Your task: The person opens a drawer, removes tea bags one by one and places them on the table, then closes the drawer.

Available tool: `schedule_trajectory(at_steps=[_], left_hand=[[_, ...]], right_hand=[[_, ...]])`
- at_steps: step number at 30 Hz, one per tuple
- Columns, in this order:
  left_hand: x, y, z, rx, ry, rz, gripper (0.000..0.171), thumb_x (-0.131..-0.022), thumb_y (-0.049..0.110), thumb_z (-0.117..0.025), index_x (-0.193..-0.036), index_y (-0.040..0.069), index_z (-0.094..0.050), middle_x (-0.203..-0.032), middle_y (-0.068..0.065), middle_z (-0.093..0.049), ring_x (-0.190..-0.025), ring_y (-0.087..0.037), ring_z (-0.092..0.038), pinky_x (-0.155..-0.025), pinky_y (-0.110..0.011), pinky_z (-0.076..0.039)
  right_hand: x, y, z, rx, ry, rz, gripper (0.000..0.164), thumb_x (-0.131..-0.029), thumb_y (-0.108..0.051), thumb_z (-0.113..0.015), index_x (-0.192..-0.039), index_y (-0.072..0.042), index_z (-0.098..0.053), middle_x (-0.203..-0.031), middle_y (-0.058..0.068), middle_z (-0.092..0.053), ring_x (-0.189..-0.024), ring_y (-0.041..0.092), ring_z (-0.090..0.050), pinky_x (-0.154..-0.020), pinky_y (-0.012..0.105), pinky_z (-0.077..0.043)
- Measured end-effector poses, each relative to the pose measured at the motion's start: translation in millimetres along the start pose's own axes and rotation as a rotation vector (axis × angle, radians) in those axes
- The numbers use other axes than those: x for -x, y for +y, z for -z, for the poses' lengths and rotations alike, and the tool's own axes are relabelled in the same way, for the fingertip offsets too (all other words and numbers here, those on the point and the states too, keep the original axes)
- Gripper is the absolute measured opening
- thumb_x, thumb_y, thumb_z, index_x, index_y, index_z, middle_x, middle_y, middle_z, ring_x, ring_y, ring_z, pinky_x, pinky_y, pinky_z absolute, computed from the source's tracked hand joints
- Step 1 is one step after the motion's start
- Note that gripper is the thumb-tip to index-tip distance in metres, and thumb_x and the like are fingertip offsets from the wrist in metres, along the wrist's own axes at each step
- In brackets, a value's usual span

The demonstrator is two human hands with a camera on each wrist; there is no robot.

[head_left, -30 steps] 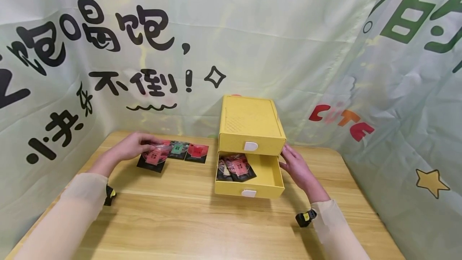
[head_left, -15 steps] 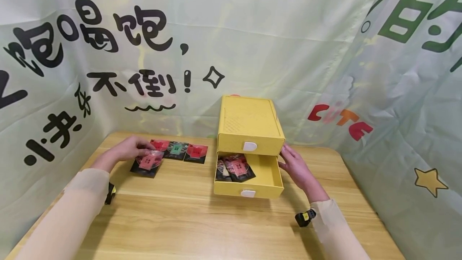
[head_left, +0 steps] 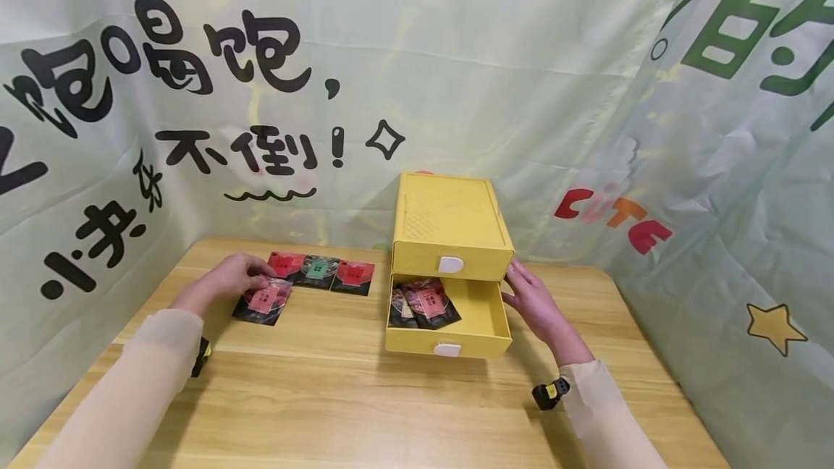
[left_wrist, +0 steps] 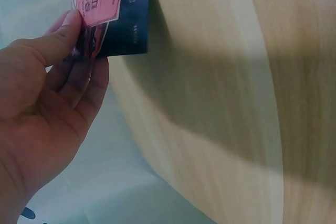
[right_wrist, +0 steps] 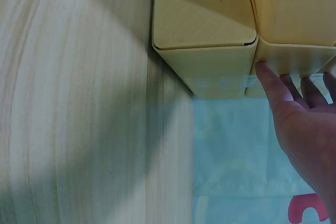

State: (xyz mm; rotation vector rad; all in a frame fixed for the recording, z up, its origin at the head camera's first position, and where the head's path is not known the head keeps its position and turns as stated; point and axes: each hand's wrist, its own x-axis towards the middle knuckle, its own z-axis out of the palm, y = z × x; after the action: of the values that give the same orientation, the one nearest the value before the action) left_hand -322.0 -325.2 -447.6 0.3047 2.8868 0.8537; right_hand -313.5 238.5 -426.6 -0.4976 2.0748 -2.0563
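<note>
My left hand (head_left: 224, 282) pinches a black tea sachet (head_left: 263, 302) with a pink-red label by its upper left part. In the left wrist view, the thumb lies on the label side of this packet and the other fingers are behind it. Just beyond it, three sachets lie in a row: a red one (head_left: 285, 263), a green one (head_left: 317, 271) and another red one (head_left: 352, 277). My right hand (head_left: 537, 302) rests its fingertips against the right side of a yellow two-drawer box (head_left: 449, 216). In the right wrist view those fingers reach out fairly straight along the box wall.
The box's lower drawer (head_left: 417, 341) is pulled out, with a few sachets (head_left: 433, 302) in its left half. Its upper drawer (head_left: 417, 255) is closed. Everything stands on a wooden table (head_left: 326, 411), and a printed cloth (head_left: 365, 56) hangs behind and at both sides.
My left hand has moved the sachet a little left and toward me, away from the row, uncovering more of the left red sachet. The right hand has stayed against the box.
</note>
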Motion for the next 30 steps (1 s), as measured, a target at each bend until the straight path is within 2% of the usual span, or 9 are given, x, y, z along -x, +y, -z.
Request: schedule_trajectory(at_steps=[4, 13, 19, 26, 30], left_hand=[[-1.3, -2.0, -4.2, -0.025, 0.03, -0.001, 0.018, -0.084, 0.011, -0.062, -0.101, 0.007, -0.066, -0.103, -0.015, -0.061, -0.092, -0.026, -0.05, -0.088, -0.054, -0.041], [0.2, 1.4, -9.0, -0.07, 0.06, 0.028, 0.018, -0.083, 0.012, -0.062, -0.098, 0.002, -0.063, -0.089, -0.011, -0.061, -0.079, -0.022, -0.051, -0.077, -0.047, -0.045], [2.8, -1.2, -12.8, -0.08, 0.072, 0.023, 0.02, -0.083, 0.012, -0.062, -0.098, -0.001, -0.062, -0.088, -0.012, -0.061, -0.079, -0.023, -0.051, -0.077, -0.047, -0.045], [0.6, -4.6, -18.3, -0.064, 0.098, 0.034, 0.023, -0.084, 0.013, -0.062, -0.101, -0.003, -0.06, -0.093, -0.016, -0.061, -0.084, -0.025, -0.052, -0.079, -0.049, -0.046], [1.8, -5.1, -20.4, -0.073, 0.106, 0.028, 0.024, -0.084, 0.012, -0.062, -0.102, -0.005, -0.059, -0.092, -0.018, -0.06, -0.082, -0.025, -0.052, -0.076, -0.048, -0.047]], right_hand=[[0.2, -0.1, 0.0, -0.004, 0.003, -0.001, 0.055, -0.098, -0.035, -0.034, -0.145, -0.011, -0.017, -0.151, 0.004, -0.01, -0.131, 0.015, -0.018, -0.102, 0.045, -0.033], [-0.3, 0.5, 0.7, 0.002, 0.0, 0.001, 0.054, -0.097, -0.036, -0.034, -0.145, -0.014, -0.019, -0.151, 0.003, -0.01, -0.131, 0.015, -0.018, -0.102, 0.048, -0.031], [-0.5, 2.7, 1.5, 0.006, -0.007, 0.002, 0.053, -0.098, -0.035, -0.033, -0.145, -0.015, -0.02, -0.151, 0.003, -0.013, -0.13, 0.014, -0.019, -0.1, 0.042, -0.036], [-0.5, 2.7, 2.4, 0.011, 0.001, 0.001, 0.053, -0.098, -0.036, -0.033, -0.145, -0.015, -0.02, -0.151, 0.003, -0.011, -0.13, 0.015, -0.018, -0.1, 0.043, -0.035], [-0.3, 2.6, 1.8, -0.001, -0.005, 0.001, 0.054, -0.097, -0.036, -0.034, -0.145, -0.015, -0.02, -0.151, 0.003, -0.013, -0.13, 0.015, -0.019, -0.099, 0.04, -0.037]])
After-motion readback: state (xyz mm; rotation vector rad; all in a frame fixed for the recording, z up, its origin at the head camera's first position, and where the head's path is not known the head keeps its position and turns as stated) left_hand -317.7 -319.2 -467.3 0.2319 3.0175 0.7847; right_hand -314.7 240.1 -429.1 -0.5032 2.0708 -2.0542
